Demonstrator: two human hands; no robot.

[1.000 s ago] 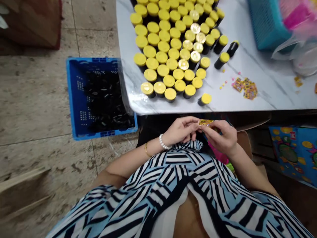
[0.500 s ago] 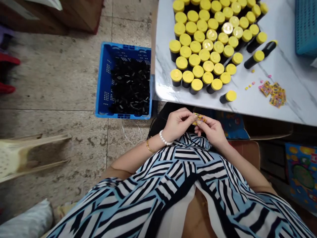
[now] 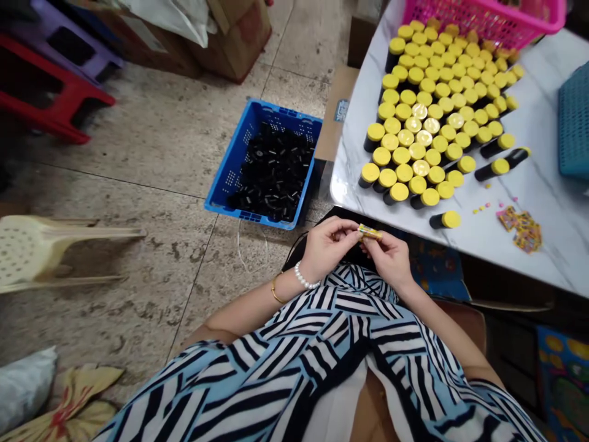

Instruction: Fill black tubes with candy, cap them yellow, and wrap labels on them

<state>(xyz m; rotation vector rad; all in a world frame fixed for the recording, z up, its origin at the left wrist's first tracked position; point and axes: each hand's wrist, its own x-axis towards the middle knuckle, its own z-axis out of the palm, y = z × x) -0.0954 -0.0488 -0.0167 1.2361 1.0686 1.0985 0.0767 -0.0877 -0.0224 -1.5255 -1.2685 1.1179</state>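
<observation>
Both my hands meet in my lap, just below the table's near edge. My left hand [image 3: 327, 244] and my right hand [image 3: 388, 258] pinch the two ends of a small yellow printed sticker strip [image 3: 369, 232]. A pearl bracelet and a gold bangle sit on my left wrist. On the white marble table [image 3: 543, 184] stand several black tubes with yellow caps [image 3: 432, 129], packed in rows. One capped tube [image 3: 445, 220] lies alone near the table edge. A small pile of colourful stickers [image 3: 521, 221] lies further right.
A blue crate [image 3: 221, 190] full of black tubes sits on the floor to my left. A pink basket [image 3: 483, 15] stands at the table's far end, a teal basket [image 3: 575, 123] at its right. A cream plastic chair [image 3: 55, 248] and red stool [image 3: 50, 101] stand on the left.
My head has turned left and up, so the table has slid right and more floor shows. My hands stay in my lap, pinching the same sticker strip.
</observation>
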